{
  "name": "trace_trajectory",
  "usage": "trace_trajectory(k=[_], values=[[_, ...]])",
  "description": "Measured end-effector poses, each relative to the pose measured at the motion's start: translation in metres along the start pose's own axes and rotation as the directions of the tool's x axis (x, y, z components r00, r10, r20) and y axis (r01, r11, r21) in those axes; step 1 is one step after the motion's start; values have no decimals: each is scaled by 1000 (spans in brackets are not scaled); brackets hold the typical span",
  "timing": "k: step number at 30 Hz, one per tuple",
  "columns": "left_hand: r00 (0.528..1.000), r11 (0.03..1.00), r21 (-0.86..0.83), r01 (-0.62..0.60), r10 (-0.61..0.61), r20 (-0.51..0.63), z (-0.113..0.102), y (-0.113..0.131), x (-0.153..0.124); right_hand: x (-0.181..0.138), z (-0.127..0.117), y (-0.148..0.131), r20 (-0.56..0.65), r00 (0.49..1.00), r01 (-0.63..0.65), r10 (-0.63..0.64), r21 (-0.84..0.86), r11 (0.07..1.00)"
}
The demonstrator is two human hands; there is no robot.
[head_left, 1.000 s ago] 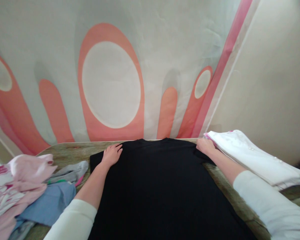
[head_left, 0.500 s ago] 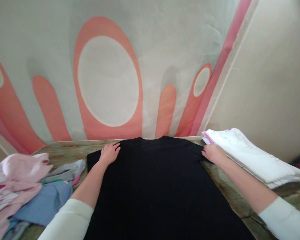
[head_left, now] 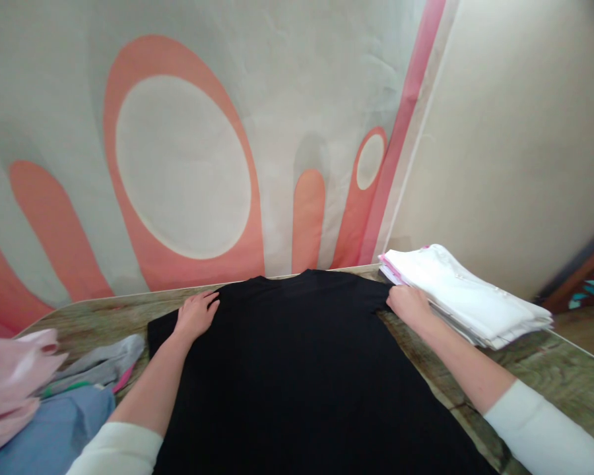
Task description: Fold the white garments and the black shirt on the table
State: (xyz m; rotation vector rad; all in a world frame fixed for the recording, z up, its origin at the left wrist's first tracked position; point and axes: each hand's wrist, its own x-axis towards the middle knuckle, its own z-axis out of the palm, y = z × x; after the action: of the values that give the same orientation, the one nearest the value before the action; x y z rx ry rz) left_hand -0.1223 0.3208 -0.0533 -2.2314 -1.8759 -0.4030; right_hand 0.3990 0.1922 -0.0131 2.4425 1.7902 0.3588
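A black T-shirt (head_left: pixel 287 369) lies spread on the wood-patterned table, its neckline at the far edge and its lower part running out of view. My left hand (head_left: pixel 197 315) rests on the left shoulder by the sleeve, fingers stretched out over the cloth. At the opposite sleeve, my right hand (head_left: pixel 406 305) is closed, its curled fingers gripping the sleeve's end. The fingertips of that hand are partly hidden. Just beyond it sits a stack of folded white clothes (head_left: pixel 475 290).
On the left, a loose heap holds a pink garment (head_left: pixel 14 369), a blue garment (head_left: pixel 54 422) and a grey one (head_left: pixel 103 363). The table (head_left: pixel 103 313) ends against a wall panel (head_left: pixel 277 79) with coral shapes. A brown object (head_left: pixel 591 284) stands at far right.
The view has turned to the right, so everything appears further left. My right hand has curled tighter at the sleeve; my left hand stays on the shoulder.
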Motion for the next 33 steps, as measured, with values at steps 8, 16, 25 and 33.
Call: trace_trajectory(k=[8, 16, 25, 33], values=[[999, 999, 18, 28, -29, 33, -3, 2, -1, 0, -8, 17, -59, 997, -54, 52, -22, 998], [999, 1000, -2, 20, -20, 39, -7, 3, -1, -4, 2, 14, -1, 998, 55, -55, 41, 998], [999, 1000, -21, 9, -8, 34, -5, 2, 1, -36, -2, 27, -262, 923, 340, -283, 206, 918], [1000, 1000, -29, -3, 4, 22, -3, 0, 3, -42, 14, 18, -424, 827, 463, -369, 142, 875]])
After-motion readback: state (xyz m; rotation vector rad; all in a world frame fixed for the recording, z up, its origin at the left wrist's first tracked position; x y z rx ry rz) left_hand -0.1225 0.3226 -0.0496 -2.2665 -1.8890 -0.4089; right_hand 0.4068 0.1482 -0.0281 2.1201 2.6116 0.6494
